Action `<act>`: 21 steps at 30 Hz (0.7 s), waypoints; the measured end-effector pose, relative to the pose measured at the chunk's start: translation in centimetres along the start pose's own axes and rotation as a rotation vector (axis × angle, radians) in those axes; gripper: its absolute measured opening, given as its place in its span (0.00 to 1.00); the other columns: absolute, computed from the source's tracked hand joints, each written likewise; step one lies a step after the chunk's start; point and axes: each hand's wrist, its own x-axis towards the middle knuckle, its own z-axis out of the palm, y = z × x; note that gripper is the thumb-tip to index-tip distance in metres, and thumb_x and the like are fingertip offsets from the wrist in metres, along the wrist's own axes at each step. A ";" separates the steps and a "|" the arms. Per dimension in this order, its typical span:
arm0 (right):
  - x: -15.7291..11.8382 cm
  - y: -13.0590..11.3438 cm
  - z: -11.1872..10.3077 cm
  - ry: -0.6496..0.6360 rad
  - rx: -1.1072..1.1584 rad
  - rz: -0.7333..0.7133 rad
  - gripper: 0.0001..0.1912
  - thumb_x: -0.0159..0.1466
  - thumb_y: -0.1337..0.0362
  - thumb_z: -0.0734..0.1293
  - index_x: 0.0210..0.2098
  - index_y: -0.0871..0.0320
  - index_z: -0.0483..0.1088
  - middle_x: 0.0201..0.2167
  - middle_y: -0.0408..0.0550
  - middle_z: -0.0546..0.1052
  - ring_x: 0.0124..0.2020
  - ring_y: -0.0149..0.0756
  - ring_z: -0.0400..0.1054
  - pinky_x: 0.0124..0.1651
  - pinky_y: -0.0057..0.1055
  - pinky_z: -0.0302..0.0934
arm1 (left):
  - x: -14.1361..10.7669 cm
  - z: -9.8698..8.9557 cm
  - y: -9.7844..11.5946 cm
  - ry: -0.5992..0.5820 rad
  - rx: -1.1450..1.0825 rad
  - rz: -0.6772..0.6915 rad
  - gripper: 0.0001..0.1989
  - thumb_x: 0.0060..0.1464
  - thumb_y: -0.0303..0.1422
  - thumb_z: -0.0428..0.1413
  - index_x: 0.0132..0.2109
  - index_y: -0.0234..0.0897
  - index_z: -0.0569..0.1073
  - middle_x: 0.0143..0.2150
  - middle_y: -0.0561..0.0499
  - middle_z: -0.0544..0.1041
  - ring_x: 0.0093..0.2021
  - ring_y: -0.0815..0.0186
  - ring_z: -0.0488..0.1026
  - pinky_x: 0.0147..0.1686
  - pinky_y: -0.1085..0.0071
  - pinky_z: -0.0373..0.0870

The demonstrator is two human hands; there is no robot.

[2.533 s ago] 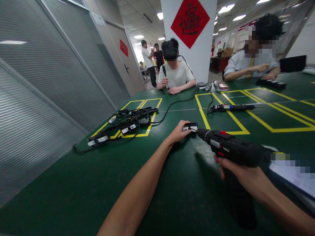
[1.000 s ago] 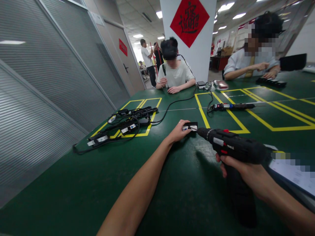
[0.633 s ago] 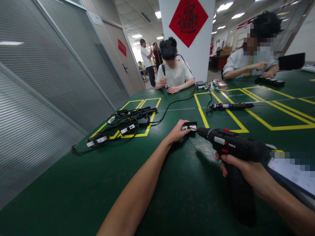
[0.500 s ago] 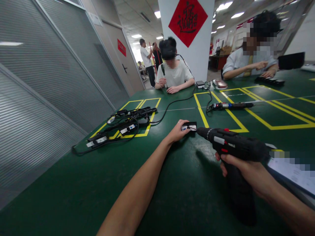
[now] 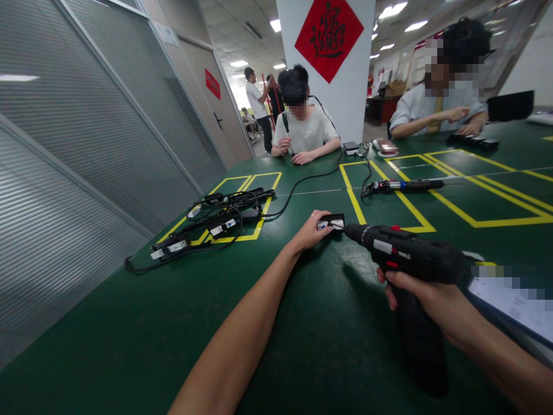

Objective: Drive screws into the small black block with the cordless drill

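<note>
My right hand (image 5: 412,288) is wrapped round the handle of a black cordless drill (image 5: 410,252) with red buttons. The drill points left, and its thin bit reaches a small black box (image 5: 338,221) with a white label inside. Whether the bit touches the box or only overlaps it in view, I cannot tell. My left hand (image 5: 311,229) pinches the left end of that box, fingers behind and thumb in front, close above the green table (image 5: 276,323).
Black cabled devices (image 5: 216,222) lie in yellow-taped areas at left. A pen-shaped tool (image 5: 406,185) lies beyond the drill, and a tablet-like sheet (image 5: 514,302) sits at right. Two people (image 5: 309,124) sit across the table; a cable (image 5: 298,187) crosses it.
Both hands, the box and the drill keep nearly the same place. The whole view has shifted very slightly, and the drill sits a touch further left.
</note>
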 end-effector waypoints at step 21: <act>0.1 0.2 0.0 -0.004 0.096 0.039 0.09 0.62 0.60 0.63 0.35 0.59 0.71 0.19 0.43 0.73 0.23 0.34 0.66 0.29 0.32 0.54 | 0.1 0.3 0.1 0.018 -0.030 -0.054 0.20 0.54 0.30 0.51 0.55 0.36 0.66 0.52 0.46 0.66 0.55 0.62 0.63 0.60 0.63 0.57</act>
